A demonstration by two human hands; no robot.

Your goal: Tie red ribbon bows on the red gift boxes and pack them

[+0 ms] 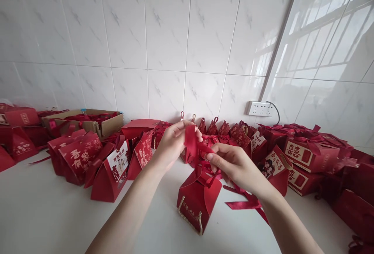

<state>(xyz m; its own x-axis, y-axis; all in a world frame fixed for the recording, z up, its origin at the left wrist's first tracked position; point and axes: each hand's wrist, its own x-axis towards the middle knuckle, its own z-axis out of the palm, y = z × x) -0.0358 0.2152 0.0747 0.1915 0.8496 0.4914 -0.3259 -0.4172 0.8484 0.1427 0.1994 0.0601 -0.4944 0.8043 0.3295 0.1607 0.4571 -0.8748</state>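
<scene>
At the far left, red cartons [25,116] are piled on the white desk [46,219], and beside them an open cardboard box [110,125] is filled with red pieces that cannot be told apart. In front of it, peaked boxes [77,156] are stood close together, some printed with pale characters, and the nearest is faced with a white label [118,164]. Near the middle, a red ribbon [191,141] is pinched at the fingertips of the left hand [170,145], that grip being closed on it. Just below, a red gift box [197,199] is set on the desk, with a cord handle [200,223] attached to its front and ribbon gathered at its top. Farther back, small boxes [224,129] are lined up along the tiled wall [166,32]. The ribbon is also held between thumb and fingers of the right hand [233,164], whose grip is likewise closed. Beneath that hand, loose ribbon ends [242,205] are spread. Above and behind, a socket strip [261,109] is fitted with a dark cable [277,114]. At the far right, double-happiness boxes [298,152] are stacked.
</scene>
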